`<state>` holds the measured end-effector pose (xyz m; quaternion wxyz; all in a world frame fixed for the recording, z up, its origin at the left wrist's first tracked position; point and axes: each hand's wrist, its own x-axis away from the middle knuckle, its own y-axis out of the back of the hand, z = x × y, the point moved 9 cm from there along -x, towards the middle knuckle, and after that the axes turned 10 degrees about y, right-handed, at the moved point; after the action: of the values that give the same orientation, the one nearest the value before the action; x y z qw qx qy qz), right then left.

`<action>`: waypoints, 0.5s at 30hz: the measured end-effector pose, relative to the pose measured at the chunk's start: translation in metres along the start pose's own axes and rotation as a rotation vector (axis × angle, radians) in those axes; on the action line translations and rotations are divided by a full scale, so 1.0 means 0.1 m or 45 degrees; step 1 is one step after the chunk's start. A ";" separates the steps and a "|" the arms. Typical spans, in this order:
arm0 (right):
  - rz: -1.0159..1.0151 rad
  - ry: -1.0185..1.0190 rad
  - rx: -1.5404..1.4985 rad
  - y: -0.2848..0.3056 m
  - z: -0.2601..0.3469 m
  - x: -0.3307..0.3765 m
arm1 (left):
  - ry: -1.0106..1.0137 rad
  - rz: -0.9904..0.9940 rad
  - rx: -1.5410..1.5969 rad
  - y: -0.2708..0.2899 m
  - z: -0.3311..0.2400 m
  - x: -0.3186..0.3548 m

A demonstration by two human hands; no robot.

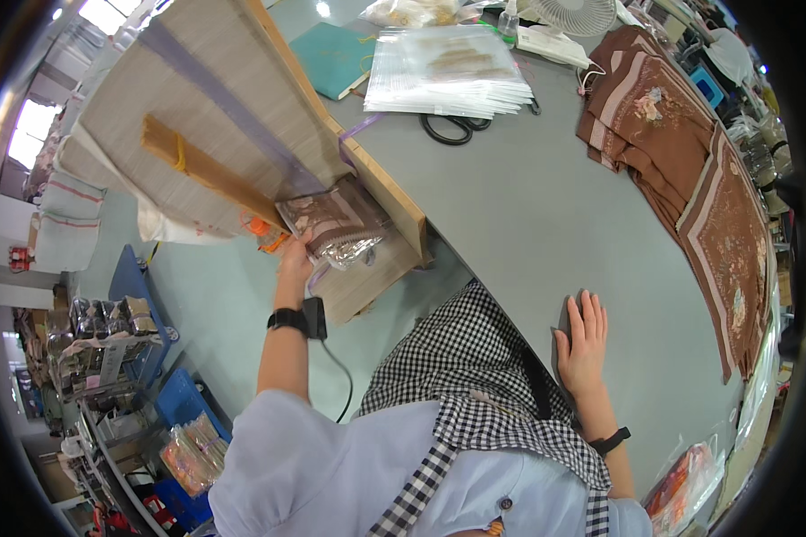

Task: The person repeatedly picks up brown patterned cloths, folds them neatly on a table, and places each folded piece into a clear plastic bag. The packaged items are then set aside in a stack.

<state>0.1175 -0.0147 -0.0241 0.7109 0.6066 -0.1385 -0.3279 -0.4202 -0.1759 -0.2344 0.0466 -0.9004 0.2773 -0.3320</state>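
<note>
My left hand (295, 261) reaches into an open-sided wooden box (394, 206) left of the table. Its fingers are closed on the edge of a folded brown patterned scarf in a clear plastic bag (336, 219), and partly hidden by it. A long brown strip with a yellow tie (201, 174) and an orange object (258, 225) are close to that hand. My right hand (585, 349) lies flat on the grey table (528, 224), fingers stretched out, holding nothing. More brown floral scarves (654, 116) lie spread along the table's right side.
A stack of clear plastic bags (443, 72) lies at the table's far side, with black-handled scissors (452, 130) partly under it. Beside it are a teal folder (331, 61) and a small fan (575, 13). Blue carts (134, 313) with bagged goods stand on the left floor.
</note>
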 end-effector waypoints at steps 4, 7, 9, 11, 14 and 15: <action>0.054 -0.006 0.037 0.01 0.00 -0.01 | 0.267 -0.360 -0.004 0.69 0.85 -0.78; 0.067 -0.005 0.025 0.05 0.02 -0.01 | -0.477 0.001 -2.101 0.23 0.67 -0.81; 0.032 -0.055 -0.009 0.11 0.00 -0.01 | -0.289 -0.443 -1.571 0.29 0.19 -0.68; 0.033 -0.048 -0.037 0.14 0.01 -0.02 | -0.398 -0.325 -0.287 -0.22 -0.36 -0.33; 0.029 -0.062 -0.045 0.18 -0.02 0.00 | -1.185 0.160 -0.557 -2.05 -1.32 0.88; 0.057 -0.024 -0.057 0.16 0.00 0.01 | -1.224 0.408 -0.640 -2.68 -1.42 1.25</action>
<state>0.1237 -0.0145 -0.0090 0.7302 0.5841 -0.1511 -0.3207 -0.3048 -0.0026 0.0190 0.0017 -0.8804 0.4287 0.2027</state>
